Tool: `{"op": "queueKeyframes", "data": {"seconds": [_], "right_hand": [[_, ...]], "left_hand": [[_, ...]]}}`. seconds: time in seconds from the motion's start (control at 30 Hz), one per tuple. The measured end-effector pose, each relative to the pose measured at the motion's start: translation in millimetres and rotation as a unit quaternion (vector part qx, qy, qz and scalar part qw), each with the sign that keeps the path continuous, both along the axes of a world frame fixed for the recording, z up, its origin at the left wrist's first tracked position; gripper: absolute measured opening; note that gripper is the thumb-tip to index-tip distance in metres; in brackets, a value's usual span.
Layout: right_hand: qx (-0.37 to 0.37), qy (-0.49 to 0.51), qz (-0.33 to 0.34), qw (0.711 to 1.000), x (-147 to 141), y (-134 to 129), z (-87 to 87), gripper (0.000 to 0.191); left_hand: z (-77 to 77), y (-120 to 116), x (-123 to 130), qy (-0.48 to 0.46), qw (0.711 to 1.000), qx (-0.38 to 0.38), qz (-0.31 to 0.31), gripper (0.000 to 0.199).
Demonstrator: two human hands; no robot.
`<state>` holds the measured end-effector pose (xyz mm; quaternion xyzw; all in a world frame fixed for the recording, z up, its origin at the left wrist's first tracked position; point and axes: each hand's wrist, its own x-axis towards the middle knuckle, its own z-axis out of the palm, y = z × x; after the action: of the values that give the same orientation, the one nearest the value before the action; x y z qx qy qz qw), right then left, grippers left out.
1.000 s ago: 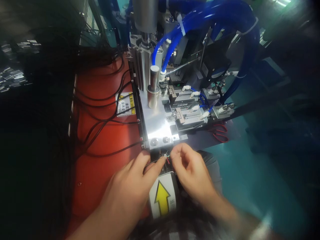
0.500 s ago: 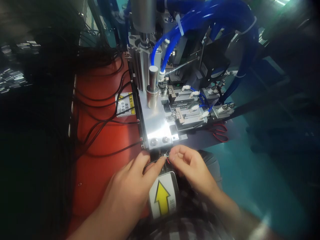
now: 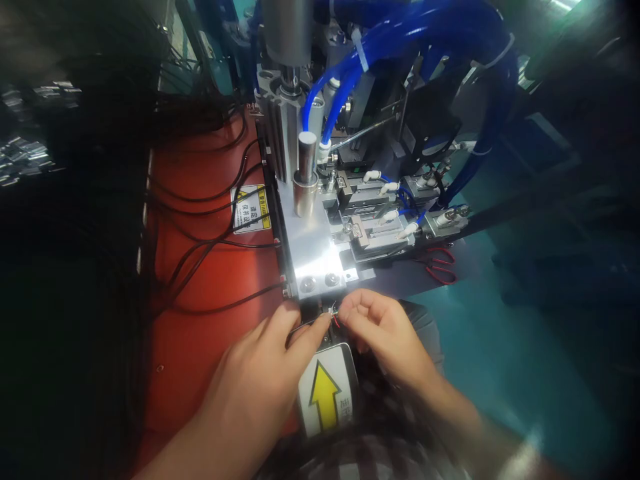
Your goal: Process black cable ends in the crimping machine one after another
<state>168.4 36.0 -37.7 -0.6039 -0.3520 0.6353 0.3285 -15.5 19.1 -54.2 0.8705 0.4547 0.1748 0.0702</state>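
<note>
Just below the front edge of a shiny metal plate (image 3: 313, 243), a tiny part with thin red and white wires (image 3: 335, 320) sits between my hands. My left hand (image 3: 273, 353) lies at the machine's front, its thumb tip against the small part and its index finger bent by the plate's corner. My right hand (image 3: 383, 330) has its thumb and index finger pinched beside the wires; what lies between the fingertips is too small to make out. Below them is a white label with a yellow arrow (image 3: 325, 393).
Black cables (image 3: 200, 247) cross the red surface (image 3: 215, 360) on the left. A metal cylinder (image 3: 306, 173), pneumatic slides (image 3: 375, 233) and thick blue hoses (image 3: 440, 27) rise ahead. Red-handled scissors or pliers (image 3: 441, 265) lie to the right.
My right hand has shifted very slightly to the right. My left hand and the machine look the same.
</note>
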Motion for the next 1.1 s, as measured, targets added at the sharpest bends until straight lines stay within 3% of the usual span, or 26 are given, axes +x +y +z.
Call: {"op": "queueKeyframes", "data": {"seconds": [0.27,0.57,0.8,0.97,1.1], "right_hand": [[0.056,-0.078,0.060,0.994,4,-2,-0.2,0.016],[-0.032,-0.010,0.087,0.996,6,8,7.5,0.012],[0.064,-0.163,0.101,0.979,6,2,8.5,0.014],[-0.026,-0.018,0.108,0.994,13,7,1.9,0.023],[0.002,-0.018,0.060,0.998,14,-2,-0.3,0.031]], "left_hand": [[1.8,2,1,-0.002,1.000,0.004,-0.003,0.046],[4.1,2,1,0.006,1.000,-0.007,-0.005,0.047],[1.4,2,0,-0.010,1.000,-0.013,-0.005,0.047],[2.3,2,1,-0.011,1.000,-0.006,-0.004,0.046],[3.9,2,0,-0.014,1.000,-0.013,-0.009,0.046]]}}
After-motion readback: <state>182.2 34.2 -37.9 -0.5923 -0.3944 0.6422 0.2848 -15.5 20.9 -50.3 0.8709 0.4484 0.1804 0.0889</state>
